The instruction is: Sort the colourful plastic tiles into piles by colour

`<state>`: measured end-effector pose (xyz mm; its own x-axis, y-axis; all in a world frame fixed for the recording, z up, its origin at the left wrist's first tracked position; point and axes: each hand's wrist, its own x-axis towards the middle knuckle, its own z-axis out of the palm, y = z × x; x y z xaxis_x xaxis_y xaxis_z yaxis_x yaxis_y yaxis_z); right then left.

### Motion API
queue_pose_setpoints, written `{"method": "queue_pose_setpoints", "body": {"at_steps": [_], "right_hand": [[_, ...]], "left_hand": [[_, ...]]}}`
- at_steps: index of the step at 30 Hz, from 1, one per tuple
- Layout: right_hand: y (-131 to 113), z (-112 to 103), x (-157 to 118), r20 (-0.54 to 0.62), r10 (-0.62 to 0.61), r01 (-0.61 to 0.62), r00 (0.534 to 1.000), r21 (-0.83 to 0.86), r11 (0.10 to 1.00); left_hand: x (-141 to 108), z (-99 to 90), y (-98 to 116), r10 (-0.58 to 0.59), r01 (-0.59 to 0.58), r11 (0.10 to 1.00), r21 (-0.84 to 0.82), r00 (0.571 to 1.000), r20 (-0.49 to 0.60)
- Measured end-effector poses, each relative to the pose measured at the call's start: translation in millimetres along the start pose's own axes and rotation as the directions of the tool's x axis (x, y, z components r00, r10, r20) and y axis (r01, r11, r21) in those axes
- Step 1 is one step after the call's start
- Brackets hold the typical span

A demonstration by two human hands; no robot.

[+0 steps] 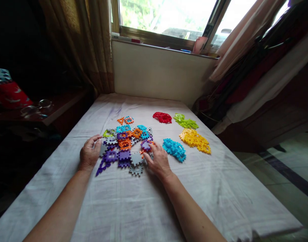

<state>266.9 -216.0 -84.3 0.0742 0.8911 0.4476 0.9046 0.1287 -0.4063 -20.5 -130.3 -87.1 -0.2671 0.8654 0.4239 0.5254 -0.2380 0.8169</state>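
A mixed pile of toothed plastic building tiles (124,145) in purple, orange, grey and blue lies in the middle of the cloth. My left hand (90,152) rests at the pile's left edge, fingers stretched out beside a grey tile (102,150). On the opposite side, my right hand (159,161) has its fingers apart, with the tips touching the pile near a purple tile (145,145). Neither hand visibly grips a piece. Closer to me lie a purple window tile (111,156) and a grey tile (136,158).
Single-colour heaps lie to the right: red tiles (162,117), green tiles (186,121), yellow tiles (195,140) and blue tiles (174,150). A few orange and blue pieces (129,120) sit behind the pile. Eyeglasses (38,107) lie on a dark side table at left.
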Motion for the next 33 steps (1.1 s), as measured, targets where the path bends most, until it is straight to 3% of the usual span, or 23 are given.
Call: {"method": "queue_pose_setpoints", "body": {"at_steps": [4,10,14,18,24,28,33], "right_hand": [[-37,23,-2,0.103,-0.047,0.045,0.994,0.021,0.999],[-73,27,6,0.133,-0.203,0.176,0.970,0.192,0.965],[-67,21,32,0.112,-0.179,0.154,0.977,0.208,0.966],[-51,15,65,0.247,-0.042,0.039,0.968,0.019,0.999],[-55,16,91,0.422,-0.023,0.108,0.906,-0.177,0.978],[-64,19,96,0.449,0.003,0.110,0.894,-0.224,0.968],[-64,24,102,0.471,-0.066,0.167,0.880,-0.178,0.970]], "left_hand": [[1,0.8,1,0.024,-0.024,1.000,0.008,1.000,0.008],[0,0.2,4,0.042,-0.043,0.999,-0.026,0.999,-0.012],[-1,-0.3,5,0.035,-0.036,0.999,-0.029,0.999,-0.017],[-1,0.6,6,0.036,-0.037,0.999,-0.014,0.999,-0.009],[-1,1.5,8,0.046,-0.046,0.999,-0.008,0.999,0.000],[-1,2.2,7,0.050,-0.050,0.999,-0.009,0.999,-0.001],[-1,1.8,6,0.044,-0.044,0.999,-0.005,0.999,-0.003]]}}
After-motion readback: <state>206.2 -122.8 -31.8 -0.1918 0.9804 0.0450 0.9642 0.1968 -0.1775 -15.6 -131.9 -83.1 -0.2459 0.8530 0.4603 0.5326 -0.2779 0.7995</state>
